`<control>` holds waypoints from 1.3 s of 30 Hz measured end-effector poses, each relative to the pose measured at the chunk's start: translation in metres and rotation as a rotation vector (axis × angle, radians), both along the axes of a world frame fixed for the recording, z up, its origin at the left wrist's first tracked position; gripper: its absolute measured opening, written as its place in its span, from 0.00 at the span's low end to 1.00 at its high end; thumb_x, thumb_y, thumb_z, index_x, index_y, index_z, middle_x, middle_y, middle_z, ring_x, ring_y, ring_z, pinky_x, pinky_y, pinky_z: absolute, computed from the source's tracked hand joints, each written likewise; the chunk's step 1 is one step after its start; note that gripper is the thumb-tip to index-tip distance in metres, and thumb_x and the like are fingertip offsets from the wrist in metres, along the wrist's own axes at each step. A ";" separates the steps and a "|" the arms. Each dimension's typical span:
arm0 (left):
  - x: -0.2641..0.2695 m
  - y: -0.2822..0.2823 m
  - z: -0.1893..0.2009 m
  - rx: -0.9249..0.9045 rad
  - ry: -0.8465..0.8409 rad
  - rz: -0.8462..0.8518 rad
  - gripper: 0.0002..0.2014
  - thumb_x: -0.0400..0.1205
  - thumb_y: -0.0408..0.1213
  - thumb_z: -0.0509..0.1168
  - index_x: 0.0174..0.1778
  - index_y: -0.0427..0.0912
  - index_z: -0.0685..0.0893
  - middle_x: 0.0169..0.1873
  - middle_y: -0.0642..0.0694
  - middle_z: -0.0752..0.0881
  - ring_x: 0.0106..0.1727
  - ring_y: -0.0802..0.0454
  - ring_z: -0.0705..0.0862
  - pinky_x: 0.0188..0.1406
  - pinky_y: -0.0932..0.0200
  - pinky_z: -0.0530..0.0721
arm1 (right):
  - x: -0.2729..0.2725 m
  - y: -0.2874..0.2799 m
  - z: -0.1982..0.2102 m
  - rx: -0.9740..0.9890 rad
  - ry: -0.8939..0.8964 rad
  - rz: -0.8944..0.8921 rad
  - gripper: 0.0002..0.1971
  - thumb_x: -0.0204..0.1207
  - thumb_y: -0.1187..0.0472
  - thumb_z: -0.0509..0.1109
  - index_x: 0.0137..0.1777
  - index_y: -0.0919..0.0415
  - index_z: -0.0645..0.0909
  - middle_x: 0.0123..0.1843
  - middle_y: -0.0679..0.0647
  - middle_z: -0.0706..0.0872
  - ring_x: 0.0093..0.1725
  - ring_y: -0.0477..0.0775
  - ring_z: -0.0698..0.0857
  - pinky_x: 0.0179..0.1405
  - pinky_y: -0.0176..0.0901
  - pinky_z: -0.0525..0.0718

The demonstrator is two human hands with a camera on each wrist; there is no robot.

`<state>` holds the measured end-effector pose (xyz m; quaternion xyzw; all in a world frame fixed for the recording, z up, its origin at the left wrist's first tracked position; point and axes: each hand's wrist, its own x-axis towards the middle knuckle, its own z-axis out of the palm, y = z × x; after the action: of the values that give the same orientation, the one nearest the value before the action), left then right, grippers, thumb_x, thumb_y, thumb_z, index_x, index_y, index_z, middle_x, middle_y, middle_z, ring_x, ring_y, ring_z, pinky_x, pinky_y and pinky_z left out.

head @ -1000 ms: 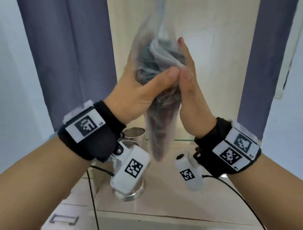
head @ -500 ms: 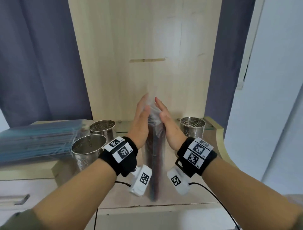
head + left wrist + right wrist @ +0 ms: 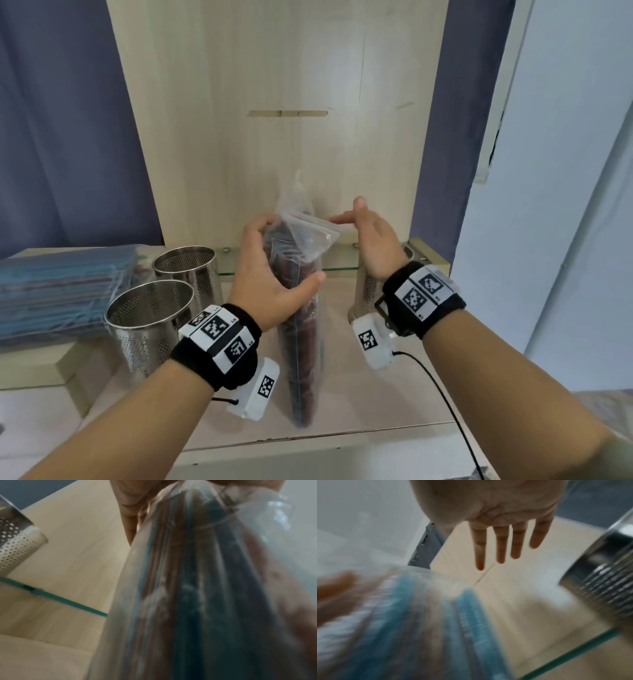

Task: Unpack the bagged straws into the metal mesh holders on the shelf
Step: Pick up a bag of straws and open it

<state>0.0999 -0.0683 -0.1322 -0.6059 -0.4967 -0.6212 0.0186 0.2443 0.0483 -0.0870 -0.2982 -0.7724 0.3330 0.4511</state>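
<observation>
A clear plastic bag of dark red and blue straws stands upright on the wooden shelf. My left hand grips the bag around its upper part, thumb in front and fingers behind. In the left wrist view the bag of straws fills the frame under my fingers. My right hand hovers just right of the bag's crumpled top with straight fingers, holding nothing. The right wrist view shows those spread fingers above the blurred bag. Two perforated metal holders stand left of the bag.
A third metal holder stands behind my right wrist. A stack of bagged blue straws lies on a raised ledge at the left. A glass panel edge runs along the back. Blue curtains flank the wooden back panel.
The bag came down from in front of my face to stand on the shelf. My right hand let go of its top and opened to the right, while my left hand wrapped around it.
</observation>
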 end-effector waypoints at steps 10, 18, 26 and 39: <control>0.010 -0.003 -0.004 -0.020 -0.098 -0.127 0.31 0.75 0.53 0.64 0.72 0.58 0.58 0.65 0.50 0.79 0.64 0.59 0.82 0.63 0.64 0.80 | 0.044 0.065 -0.036 0.163 -0.828 -0.352 0.43 0.73 0.27 0.61 0.82 0.53 0.65 0.80 0.54 0.72 0.77 0.60 0.71 0.74 0.53 0.71; 0.011 0.000 0.001 -0.033 -0.092 -0.127 0.35 0.77 0.51 0.63 0.76 0.42 0.57 0.65 0.45 0.79 0.63 0.55 0.83 0.63 0.59 0.81 | 0.064 0.045 -0.042 0.120 -0.711 -0.275 0.49 0.55 0.25 0.59 0.76 0.49 0.72 0.74 0.51 0.76 0.73 0.57 0.74 0.72 0.57 0.74; 0.009 -0.005 0.010 -0.048 -0.181 -0.188 0.48 0.71 0.78 0.54 0.75 0.41 0.63 0.61 0.52 0.84 0.63 0.54 0.84 0.64 0.49 0.83 | 0.049 -0.013 0.005 0.169 -0.652 -0.073 0.28 0.82 0.37 0.59 0.81 0.37 0.63 0.87 0.54 0.53 0.86 0.56 0.50 0.83 0.56 0.50; -0.006 0.002 0.037 -0.495 0.485 0.162 0.56 0.68 0.85 0.37 0.83 0.47 0.60 0.79 0.46 0.63 0.79 0.45 0.61 0.78 0.36 0.63 | 0.011 -0.073 0.086 -0.067 -0.332 0.381 0.07 0.80 0.64 0.69 0.50 0.68 0.82 0.32 0.50 0.83 0.25 0.38 0.80 0.29 0.32 0.78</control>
<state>0.0937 -0.0667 -0.0952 -0.6805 -0.6597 -0.3167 0.0381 0.2555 -0.0252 -0.0008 -0.2129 -0.8667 0.3838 0.2370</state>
